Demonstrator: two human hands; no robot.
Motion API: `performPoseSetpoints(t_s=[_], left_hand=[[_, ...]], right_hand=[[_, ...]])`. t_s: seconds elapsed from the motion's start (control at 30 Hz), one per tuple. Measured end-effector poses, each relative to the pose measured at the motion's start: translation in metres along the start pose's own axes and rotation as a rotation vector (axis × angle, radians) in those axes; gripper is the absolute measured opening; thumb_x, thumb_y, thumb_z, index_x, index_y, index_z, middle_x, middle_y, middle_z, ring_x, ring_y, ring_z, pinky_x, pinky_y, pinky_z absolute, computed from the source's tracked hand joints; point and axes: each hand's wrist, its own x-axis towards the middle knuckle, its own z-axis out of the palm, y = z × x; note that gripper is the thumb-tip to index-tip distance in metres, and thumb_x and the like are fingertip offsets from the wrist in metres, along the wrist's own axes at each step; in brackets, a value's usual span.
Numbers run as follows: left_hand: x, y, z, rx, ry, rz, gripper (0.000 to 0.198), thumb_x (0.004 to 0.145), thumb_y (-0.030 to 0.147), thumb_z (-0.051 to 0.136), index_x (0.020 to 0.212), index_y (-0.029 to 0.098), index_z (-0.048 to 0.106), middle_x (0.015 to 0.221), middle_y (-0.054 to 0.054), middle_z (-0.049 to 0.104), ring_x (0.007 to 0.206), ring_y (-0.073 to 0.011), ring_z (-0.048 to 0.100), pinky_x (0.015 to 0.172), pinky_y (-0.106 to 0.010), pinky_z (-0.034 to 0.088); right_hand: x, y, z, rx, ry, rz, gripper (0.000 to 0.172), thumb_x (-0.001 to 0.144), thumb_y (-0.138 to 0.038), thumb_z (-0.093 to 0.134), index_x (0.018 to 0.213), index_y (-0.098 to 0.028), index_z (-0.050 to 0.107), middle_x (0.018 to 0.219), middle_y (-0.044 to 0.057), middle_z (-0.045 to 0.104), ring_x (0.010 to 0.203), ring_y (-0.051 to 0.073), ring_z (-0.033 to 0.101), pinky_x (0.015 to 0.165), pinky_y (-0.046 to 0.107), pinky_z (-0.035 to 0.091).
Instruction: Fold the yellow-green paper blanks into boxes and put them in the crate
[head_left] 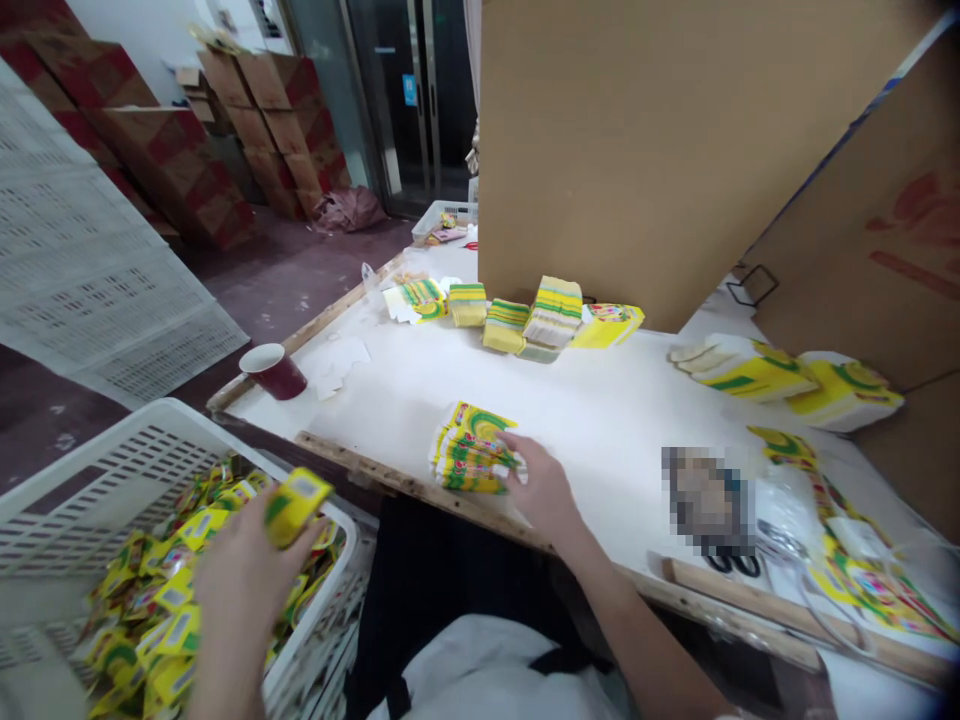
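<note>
My left hand is above a white plastic basket, its fingers closed on a small yellow packet with a pale label. Many similar yellow and green packets fill the basket below it. Over the white table, my right hand pinches the right end of a fanned stack of printed yellow-green cartons near the front edge. The cartons look folded flat and overlap one another. How many of them the right fingers grip is hidden.
Bundled cartons stand along a tall cardboard panel; more bundles lie at the right. A dark red paper cup sits at the table's left corner. Scissors lie at front right beside a blurred patch. Stacked boxes stand behind.
</note>
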Motion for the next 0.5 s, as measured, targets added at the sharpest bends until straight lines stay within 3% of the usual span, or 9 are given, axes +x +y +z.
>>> performPoseSetpoints(t_s=[0.07, 0.17, 0.27, 0.37, 0.43, 0.5], left_hand=[[0.008, -0.028, -0.006, 0.065, 0.049, -0.141, 0.075, 0.058, 0.059, 0.067, 0.118, 0.019, 0.048, 0.105, -0.016, 0.062, 0.106, -0.0514, 0.052, 0.078, -0.069, 0.042], [0.01, -0.032, 0.002, -0.113, 0.075, -0.072, 0.057, 0.064, 0.058, 0.064, 0.109, 0.024, 0.054, 0.105, -0.011, 0.064, 0.11, -0.0455, 0.053, 0.089, -0.064, 0.041], [0.003, 0.004, 0.026, -0.41, -0.088, 0.055, 0.046, 0.069, 0.052, 0.063, 0.104, 0.024, 0.057, 0.106, -0.006, 0.066, 0.105, -0.0325, 0.059, 0.094, -0.052, 0.044], [-0.01, 0.051, 0.05, -0.708, -0.246, 0.167, 0.05, 0.07, 0.045, 0.066, 0.111, 0.019, 0.056, 0.11, -0.009, 0.065, 0.105, -0.0277, 0.06, 0.097, -0.046, 0.042], [-0.019, 0.079, 0.061, -0.946, -0.379, 0.191, 0.056, 0.071, 0.039, 0.067, 0.12, 0.019, 0.05, 0.115, -0.011, 0.063, 0.109, -0.0257, 0.058, 0.096, -0.043, 0.045], [-0.027, 0.101, 0.066, -1.236, -0.439, 0.173, 0.064, 0.07, 0.039, 0.069, 0.126, 0.021, 0.044, 0.121, -0.012, 0.059, 0.112, -0.0253, 0.056, 0.093, -0.041, 0.047]], right_hand=[[0.009, 0.013, -0.005, -0.207, 0.025, 0.049, 0.048, 0.071, -0.002, 0.048, 0.114, -0.019, 0.057, 0.107, 0.011, 0.064, 0.101, 0.027, 0.056, 0.091, 0.043, 0.043], [0.015, 0.021, -0.004, -0.273, -0.014, 0.07, 0.041, 0.069, 0.002, 0.045, 0.102, -0.016, 0.061, 0.095, 0.012, 0.064, 0.091, 0.026, 0.056, 0.084, 0.042, 0.044], [0.014, 0.021, 0.0, -0.245, 0.001, 0.08, 0.039, 0.069, 0.002, 0.043, 0.1, -0.016, 0.059, 0.094, 0.011, 0.06, 0.09, 0.025, 0.055, 0.083, 0.042, 0.044], [0.011, 0.017, 0.0, -0.205, 0.049, 0.103, 0.041, 0.066, 0.0, 0.045, 0.103, -0.017, 0.05, 0.097, 0.008, 0.055, 0.088, 0.022, 0.055, 0.079, 0.038, 0.046], [0.009, 0.013, 0.0, -0.071, 0.087, 0.14, 0.039, 0.066, -0.003, 0.048, 0.101, -0.02, 0.044, 0.09, 0.003, 0.054, 0.08, 0.018, 0.055, 0.073, 0.033, 0.048], [0.006, 0.003, 0.002, 0.195, 0.055, 0.168, 0.039, 0.068, -0.007, 0.054, 0.1, -0.023, 0.04, 0.082, -0.003, 0.052, 0.068, 0.014, 0.054, 0.063, 0.027, 0.047]])
